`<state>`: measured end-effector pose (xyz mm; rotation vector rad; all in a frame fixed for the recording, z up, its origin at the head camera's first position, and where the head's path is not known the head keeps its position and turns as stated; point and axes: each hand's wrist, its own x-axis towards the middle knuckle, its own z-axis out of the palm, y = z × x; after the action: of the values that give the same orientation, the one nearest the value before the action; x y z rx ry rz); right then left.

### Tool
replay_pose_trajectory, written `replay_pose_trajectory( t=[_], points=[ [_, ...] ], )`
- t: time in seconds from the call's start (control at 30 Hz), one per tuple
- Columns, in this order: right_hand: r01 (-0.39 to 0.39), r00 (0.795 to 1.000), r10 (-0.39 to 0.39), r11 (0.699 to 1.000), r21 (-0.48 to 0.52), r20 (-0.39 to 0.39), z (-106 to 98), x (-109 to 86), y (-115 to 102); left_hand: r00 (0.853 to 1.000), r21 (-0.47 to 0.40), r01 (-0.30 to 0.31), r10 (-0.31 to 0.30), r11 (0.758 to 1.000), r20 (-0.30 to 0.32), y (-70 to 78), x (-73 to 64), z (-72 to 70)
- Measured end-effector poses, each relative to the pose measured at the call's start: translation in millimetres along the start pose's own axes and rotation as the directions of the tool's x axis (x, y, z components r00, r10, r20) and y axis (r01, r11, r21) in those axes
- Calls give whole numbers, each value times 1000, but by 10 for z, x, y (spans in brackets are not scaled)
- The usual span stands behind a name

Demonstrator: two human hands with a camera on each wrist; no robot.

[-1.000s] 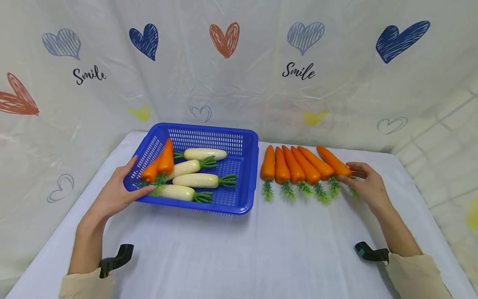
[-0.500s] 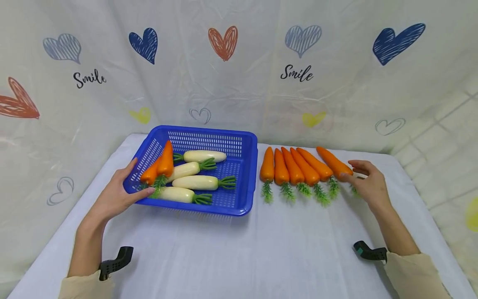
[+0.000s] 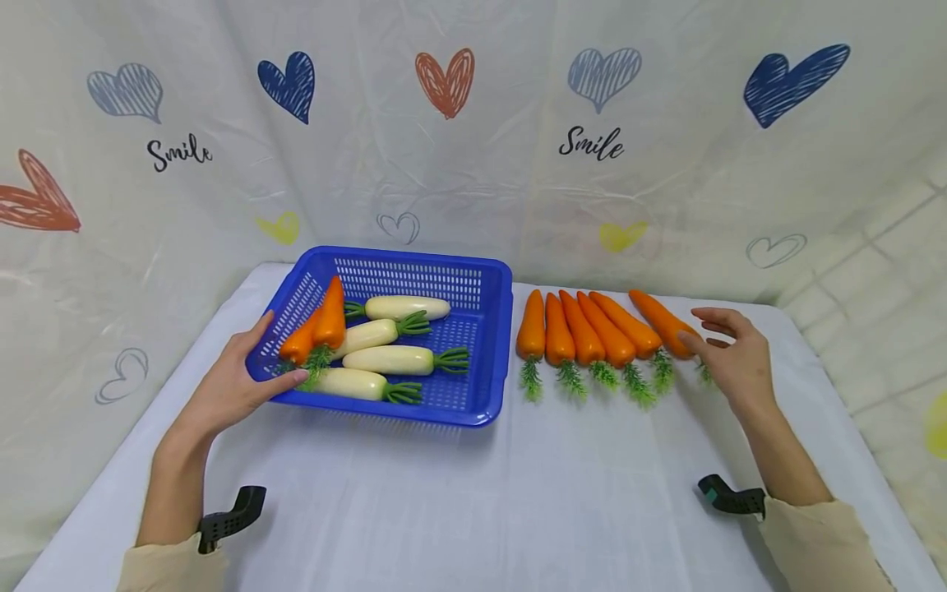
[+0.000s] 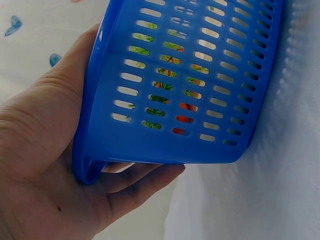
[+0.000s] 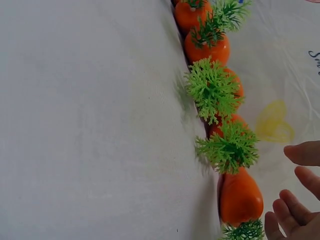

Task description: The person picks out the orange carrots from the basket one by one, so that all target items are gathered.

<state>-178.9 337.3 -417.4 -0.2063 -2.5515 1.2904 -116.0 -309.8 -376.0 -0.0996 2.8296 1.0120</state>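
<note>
Your right hand [image 3: 736, 355] is spread, fingers apart, at the 4 o'clock end of the end carrot [image 3: 658, 316] on the tabletop [image 3: 577, 485]; contact cannot be confirmed. The step appears to be positioning or lifting that carrot; next, bring your fingers around it. Toward 9 o'clock lie five more carrots [image 3: 581, 327], then the blue basket [image 3: 505, 329], its 8 o'clock rim gripped by your left hand [image 3: 235, 376].

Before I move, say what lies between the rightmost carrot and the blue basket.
Five other carrots lie in a row between the basket and the rightmost carrot; nothing visible separates that carrot from the right hand.
</note>
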Motion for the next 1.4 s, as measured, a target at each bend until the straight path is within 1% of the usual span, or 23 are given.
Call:
replay_pose_trajectory(
  t=[0.13,0.33,0.47,0.6,0.87,1.03,1.13,1.2,1.4],
  points=[
    [4,1000,-5,999,35,7,40,6,-50,1000,4,-3,3,1000,1,9,13,-10],
    [77,996,-80,993,88,37,130,36,-122,1000,4,-2,2,1000,3,11,22,-16],
    [108,991,-116,988,109,73,195,32,-194,1000,5,-3,3,1000,2,10,25,-16],
    [114,984,-128,987,115,125,253,11,-273,1000,7,-4,4,1000,3,8,32,-18],
    [143,965,-175,976,167,194,388,-27,-413,1000,-2,-5,5,1000,2,1,13,0],
    [137,946,-208,952,273,249,445,-39,-510,1000,-4,-10,10,1000,-2,-4,-4,-4],
    [126,935,-218,942,311,279,461,-52,-573,1000,-9,-15,15,1000,-2,-9,-7,-5],
    [114,930,-210,944,308,301,469,-59,-622,1000,-12,-18,18,1000,-3,-13,-9,-7],
    [78,915,-170,964,253,366,521,-75,-758,1000,-10,-25,25,1000,-4,-19,-7,-1]
  ],
)
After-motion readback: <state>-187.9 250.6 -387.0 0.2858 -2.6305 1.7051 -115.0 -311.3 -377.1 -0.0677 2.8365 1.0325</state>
